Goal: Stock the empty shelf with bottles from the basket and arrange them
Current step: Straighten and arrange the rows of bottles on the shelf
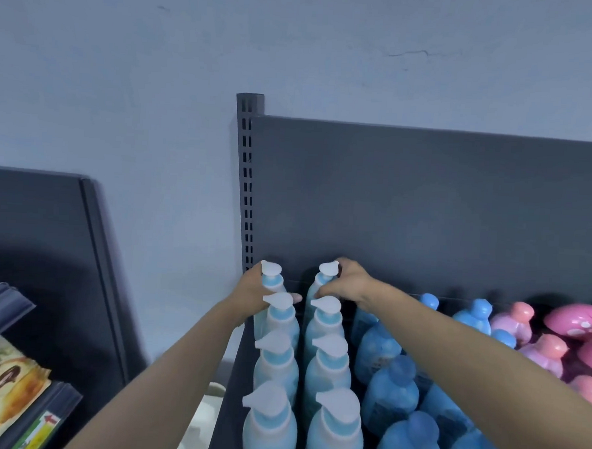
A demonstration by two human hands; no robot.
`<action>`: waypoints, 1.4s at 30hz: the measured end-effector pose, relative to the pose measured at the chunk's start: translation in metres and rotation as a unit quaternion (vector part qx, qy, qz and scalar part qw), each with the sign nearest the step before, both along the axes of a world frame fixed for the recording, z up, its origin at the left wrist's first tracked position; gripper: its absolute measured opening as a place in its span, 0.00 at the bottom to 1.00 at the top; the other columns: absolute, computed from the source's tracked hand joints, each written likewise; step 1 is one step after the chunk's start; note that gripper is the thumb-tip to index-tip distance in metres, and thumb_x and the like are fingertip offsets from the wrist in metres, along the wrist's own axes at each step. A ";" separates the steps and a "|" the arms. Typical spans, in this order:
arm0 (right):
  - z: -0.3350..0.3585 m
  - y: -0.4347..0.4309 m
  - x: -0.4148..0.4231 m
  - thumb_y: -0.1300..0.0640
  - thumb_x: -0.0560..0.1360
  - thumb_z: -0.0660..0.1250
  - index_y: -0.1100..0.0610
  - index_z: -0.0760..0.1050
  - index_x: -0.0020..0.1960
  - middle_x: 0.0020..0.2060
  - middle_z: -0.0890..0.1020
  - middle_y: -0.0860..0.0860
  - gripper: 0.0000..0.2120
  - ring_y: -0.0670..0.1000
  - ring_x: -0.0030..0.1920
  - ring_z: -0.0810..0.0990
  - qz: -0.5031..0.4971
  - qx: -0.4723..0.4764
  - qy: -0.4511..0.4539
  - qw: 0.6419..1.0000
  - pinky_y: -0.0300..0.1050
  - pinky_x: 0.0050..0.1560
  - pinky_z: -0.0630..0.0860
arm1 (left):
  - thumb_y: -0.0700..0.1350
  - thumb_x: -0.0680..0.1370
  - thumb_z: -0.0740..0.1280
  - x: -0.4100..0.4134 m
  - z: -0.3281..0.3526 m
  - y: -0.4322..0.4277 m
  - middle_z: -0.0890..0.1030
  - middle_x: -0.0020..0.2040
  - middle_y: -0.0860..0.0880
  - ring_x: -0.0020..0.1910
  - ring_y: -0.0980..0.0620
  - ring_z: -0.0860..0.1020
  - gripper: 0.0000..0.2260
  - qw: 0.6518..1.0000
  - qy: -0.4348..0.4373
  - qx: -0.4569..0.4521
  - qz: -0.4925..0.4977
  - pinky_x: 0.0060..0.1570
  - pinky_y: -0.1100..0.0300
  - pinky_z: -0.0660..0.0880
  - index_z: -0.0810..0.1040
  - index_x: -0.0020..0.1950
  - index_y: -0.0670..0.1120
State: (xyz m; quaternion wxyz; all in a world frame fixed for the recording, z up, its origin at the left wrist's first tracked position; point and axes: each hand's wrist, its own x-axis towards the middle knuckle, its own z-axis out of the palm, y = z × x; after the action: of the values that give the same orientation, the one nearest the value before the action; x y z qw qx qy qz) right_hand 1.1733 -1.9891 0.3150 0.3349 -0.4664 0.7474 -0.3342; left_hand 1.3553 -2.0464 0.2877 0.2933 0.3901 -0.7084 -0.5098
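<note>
Pale-blue plastic, head view: two columns of pump bottles run from 6 o'clock toward frame centre on the dark shelf (pixel 230 375), four deep, all upright and touching. Left hand (pixel 250 290) reaches round the rear left pump bottle (pixel 271 280), fingers curled about its shoulder. Right hand (pixel 348 283) holds the rear right pump bottle (pixel 323 280) at the neck, fingers hooked over the pump head, thumb in front. Both bottles stand just in front of the back panel (pixel 426 203). Round-capped blue bottles (pixel 390 390) crowd in at 5 o'clock, pink bottles (pixel 541 354) at 4 o'clock. No basket that I can identify. Risks as I judge them: the left column stands at the shelf's open 9 o'clock edge, so a sideways shove could send a bottle off the side. Rows are tight, so twisting a rear bottle may catch the neighbouring spout and rock it. The right forearm crosses low over the round-capped bottles; dropping the elbow could topple them, domino-fashion.
</note>
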 end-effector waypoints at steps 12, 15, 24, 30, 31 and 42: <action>0.000 0.002 0.001 0.46 0.60 0.79 0.57 0.70 0.52 0.46 0.75 0.50 0.28 0.52 0.48 0.77 0.016 0.067 0.097 0.993 0.46 0.44 0.77 | 0.42 0.71 0.74 0.008 -0.014 0.000 0.78 0.55 0.49 0.52 0.51 0.76 0.22 0.996 -0.063 0.063 0.009 0.48 0.59 0.74 0.71 0.62 0.47; 0.001 0.001 -0.001 0.50 0.62 0.79 0.59 0.72 0.53 0.47 0.77 0.53 0.27 0.54 0.47 0.80 0.032 0.068 0.080 0.994 0.49 0.48 0.81 | 0.33 0.73 0.68 0.013 -0.013 0.000 0.79 0.53 0.47 0.47 0.52 0.77 0.19 0.995 -0.039 0.085 -0.020 0.44 0.60 0.74 0.73 0.63 0.43; -0.002 0.001 -0.002 0.59 0.69 0.74 0.58 0.73 0.57 0.48 0.78 0.53 0.19 0.53 0.48 0.78 0.091 0.086 0.019 0.992 0.45 0.47 0.79 | 0.32 0.72 0.70 0.010 -0.012 0.001 0.79 0.47 0.50 0.46 0.50 0.77 0.19 0.995 -0.015 0.102 -0.018 0.37 0.61 0.75 0.73 0.61 0.45; -0.001 -0.002 -0.002 0.63 0.70 0.72 0.56 0.72 0.59 0.46 0.77 0.51 0.19 0.54 0.51 0.77 0.109 0.104 -0.040 0.988 0.49 0.51 0.79 | 0.29 0.72 0.67 0.012 -0.003 0.004 0.77 0.53 0.49 0.52 0.49 0.75 0.23 0.993 -0.028 0.113 -0.027 0.37 0.61 0.74 0.70 0.64 0.46; -0.001 -0.001 -0.001 0.63 0.68 0.74 0.55 0.73 0.57 0.47 0.77 0.52 0.20 0.54 0.51 0.77 0.104 0.103 -0.033 0.989 0.48 0.47 0.79 | 0.29 0.72 0.67 0.012 -0.002 0.004 0.76 0.55 0.48 0.54 0.48 0.75 0.24 0.993 -0.028 0.110 -0.021 0.37 0.61 0.74 0.69 0.65 0.46; -0.007 -0.005 -0.005 0.67 0.69 0.72 0.55 0.69 0.68 0.55 0.78 0.55 0.29 0.56 0.56 0.78 0.078 0.090 -0.065 0.991 0.51 0.54 0.78 | 0.28 0.74 0.65 0.015 -0.002 0.002 0.79 0.49 0.52 0.45 0.53 0.78 0.19 0.987 -0.016 0.145 -0.064 0.36 0.62 0.75 0.72 0.61 0.45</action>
State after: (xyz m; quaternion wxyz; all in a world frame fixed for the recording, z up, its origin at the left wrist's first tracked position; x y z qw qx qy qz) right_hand 1.1685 -1.9936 0.3082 0.4486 -0.4683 0.7126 -0.2677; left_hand 1.3703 -2.0441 0.2853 0.1894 0.3907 -0.6551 -0.6183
